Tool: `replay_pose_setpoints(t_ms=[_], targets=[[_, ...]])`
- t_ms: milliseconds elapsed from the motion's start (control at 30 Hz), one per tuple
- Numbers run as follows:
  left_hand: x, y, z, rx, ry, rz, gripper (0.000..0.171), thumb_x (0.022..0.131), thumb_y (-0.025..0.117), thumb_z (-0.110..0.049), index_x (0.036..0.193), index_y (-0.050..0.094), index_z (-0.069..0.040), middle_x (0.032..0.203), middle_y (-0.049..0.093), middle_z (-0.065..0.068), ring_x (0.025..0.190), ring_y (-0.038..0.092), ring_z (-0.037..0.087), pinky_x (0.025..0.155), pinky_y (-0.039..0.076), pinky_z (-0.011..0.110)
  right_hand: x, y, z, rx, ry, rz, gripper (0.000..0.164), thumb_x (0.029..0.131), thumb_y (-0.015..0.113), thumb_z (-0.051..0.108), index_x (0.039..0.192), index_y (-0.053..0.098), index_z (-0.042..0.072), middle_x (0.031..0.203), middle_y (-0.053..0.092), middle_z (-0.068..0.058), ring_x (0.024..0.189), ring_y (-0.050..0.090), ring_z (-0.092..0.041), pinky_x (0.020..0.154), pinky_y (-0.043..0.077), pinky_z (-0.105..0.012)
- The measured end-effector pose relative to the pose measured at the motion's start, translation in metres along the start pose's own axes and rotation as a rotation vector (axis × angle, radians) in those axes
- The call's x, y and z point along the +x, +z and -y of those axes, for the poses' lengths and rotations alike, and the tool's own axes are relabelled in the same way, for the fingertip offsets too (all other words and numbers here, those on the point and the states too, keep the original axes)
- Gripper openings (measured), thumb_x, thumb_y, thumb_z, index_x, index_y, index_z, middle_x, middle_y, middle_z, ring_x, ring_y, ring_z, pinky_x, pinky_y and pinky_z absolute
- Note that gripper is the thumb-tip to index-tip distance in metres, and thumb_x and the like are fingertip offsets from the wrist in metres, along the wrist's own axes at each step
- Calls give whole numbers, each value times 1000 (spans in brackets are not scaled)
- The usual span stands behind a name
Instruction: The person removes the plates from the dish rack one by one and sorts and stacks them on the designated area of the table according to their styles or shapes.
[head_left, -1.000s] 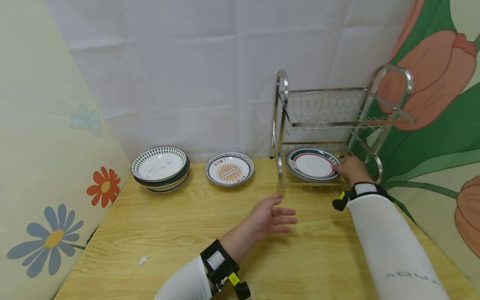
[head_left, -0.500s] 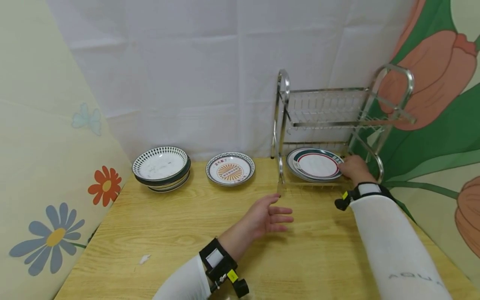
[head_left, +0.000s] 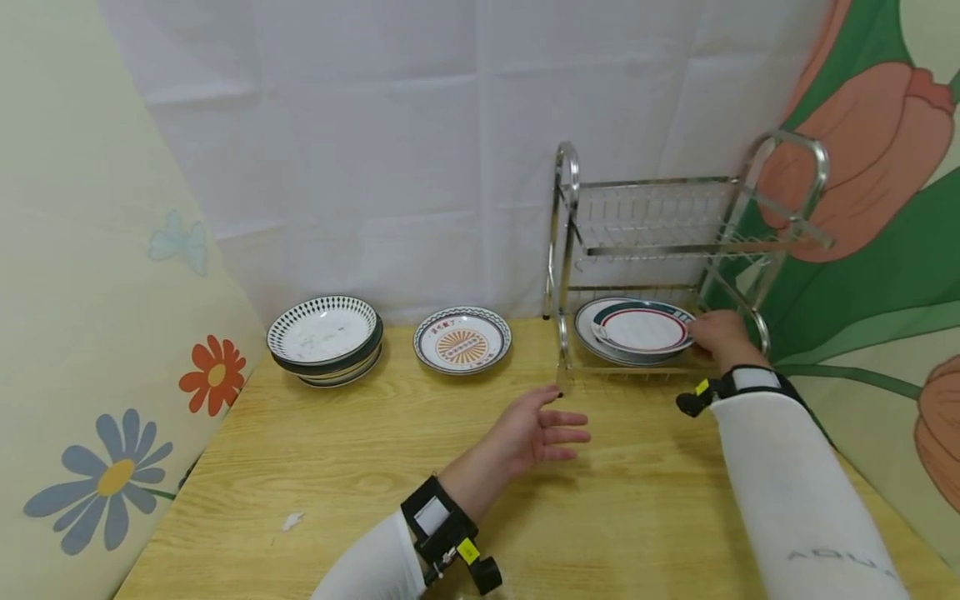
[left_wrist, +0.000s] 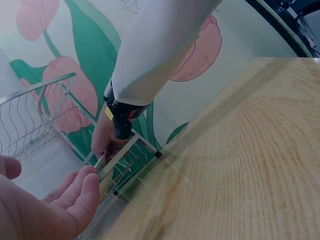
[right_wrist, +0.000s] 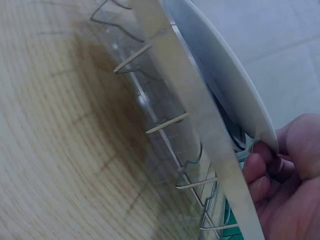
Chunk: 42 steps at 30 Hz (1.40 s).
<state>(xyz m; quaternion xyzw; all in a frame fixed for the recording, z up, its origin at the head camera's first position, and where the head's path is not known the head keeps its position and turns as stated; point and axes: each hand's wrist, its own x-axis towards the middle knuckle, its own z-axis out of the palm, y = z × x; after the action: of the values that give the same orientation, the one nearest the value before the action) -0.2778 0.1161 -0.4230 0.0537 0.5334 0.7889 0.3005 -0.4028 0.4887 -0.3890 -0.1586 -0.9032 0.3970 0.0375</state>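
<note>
My right hand [head_left: 722, 337] grips the right edge of a white plate with a green rim and red ring [head_left: 643, 327], thumb above and fingers curled under. That plate overlaps another pale plate [head_left: 588, 321] on the lower tier of a metal dish rack [head_left: 567, 250]. In the right wrist view, the held plate [right_wrist: 235, 75] tilts above the rack's front bar [right_wrist: 195, 105]. My left hand [head_left: 528, 433] hovers over the table in front of the rack, fingers extended and holding nothing; the left wrist view shows the same hand [left_wrist: 50, 210] with relaxed fingers.
A single plate with an orange sunburst [head_left: 461, 340] lies left of the rack. Farther left stands a stack of several dishes [head_left: 322, 333]. A white scrap [head_left: 292, 521] lies on the wooden table [head_left: 360, 450]. A white cloth [head_left: 360, 150] hangs behind.
My right hand has shifted right, sliding the green-rimmed plate right and uncovering more of the pale plate beneath. The left hand has barely moved.
</note>
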Motion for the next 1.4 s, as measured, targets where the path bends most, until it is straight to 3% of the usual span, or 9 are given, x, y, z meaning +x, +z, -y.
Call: replay_pose_setpoints(t_ms=[133, 300, 400, 567, 800, 967, 1100, 1333, 1400], targets=[[1, 1, -3, 11, -1, 7, 65, 106, 47, -37, 164, 25, -16, 132, 67, 24, 101, 77, 26, 93, 60, 45, 0, -5, -1, 79, 10, 6, 34, 100, 47, 18, 108, 64, -11, 55, 62, 3, 55, 62, -15, 58, 55, -35], [2, 3, -11, 35, 10, -8, 67, 106, 46, -38, 164, 21, -16, 134, 66, 25, 104, 76, 29, 88, 62, 44, -3, -15, 9, 166, 37, 11, 50, 106, 44, 24, 142, 50, -10, 61, 60, 9, 56, 60, -8, 59, 55, -31], [2, 1, -18, 52, 20, -24, 68, 106, 45, -37, 165, 17, -17, 135, 66, 25, 106, 75, 31, 88, 60, 46, -8, -22, 18, 184, 23, 24, 57, 107, 43, 26, 151, 39, -11, 66, 58, 11, 57, 59, -5, 61, 57, -29], [-1, -6, -31, 95, 35, -47, 68, 107, 43, -38, 165, 12, -21, 134, 67, 24, 93, 75, 24, 79, 59, 40, -28, -28, 30, 253, -16, 44, 58, 108, 46, 28, 152, 38, -8, 69, 58, 18, 60, 57, -2, 61, 56, -26], [-11, -17, -46, 165, 64, -69, 63, 108, 37, -41, 165, 17, -24, 129, 72, 18, 79, 73, 17, 69, 56, 33, -68, -20, 48, 231, -137, 113, 61, 109, 43, 35, 154, 39, -6, 70, 61, 22, 59, 53, -2, 58, 50, -26], [-20, -23, -55, 223, 112, -99, 61, 108, 34, -45, 164, 20, -23, 119, 76, 16, 70, 73, 14, 61, 52, 27, -92, 2, 70, 311, -220, 194, 60, 109, 45, 30, 152, 37, -11, 75, 65, 22, 61, 62, 2, 58, 55, -23], [-27, -27, -61, 246, 148, -128, 63, 107, 31, -53, 159, 25, -19, 95, 80, 9, 64, 71, 12, 56, 50, 25, -107, 25, 90, 341, -262, 245, 56, 109, 47, 28, 149, 43, -11, 75, 67, 19, 62, 65, 0, 57, 56, -23], [-42, -38, -67, 266, 185, -168, 62, 104, 24, -54, 111, 64, -7, 66, 71, -3, 57, 67, 13, 53, 47, 24, -130, 64, 117, 380, -325, 300, 48, 108, 50, 22, 141, 51, -13, 75, 70, 14, 62, 67, -1, 56, 56, -22], [-47, -43, -68, 273, 200, -183, 55, 105, 25, -47, 117, 63, -9, 64, 70, -3, 56, 66, 14, 53, 47, 25, -135, 74, 121, 404, -324, 317, 46, 108, 51, 21, 140, 52, -12, 76, 70, 13, 61, 66, -1, 54, 54, -21]])
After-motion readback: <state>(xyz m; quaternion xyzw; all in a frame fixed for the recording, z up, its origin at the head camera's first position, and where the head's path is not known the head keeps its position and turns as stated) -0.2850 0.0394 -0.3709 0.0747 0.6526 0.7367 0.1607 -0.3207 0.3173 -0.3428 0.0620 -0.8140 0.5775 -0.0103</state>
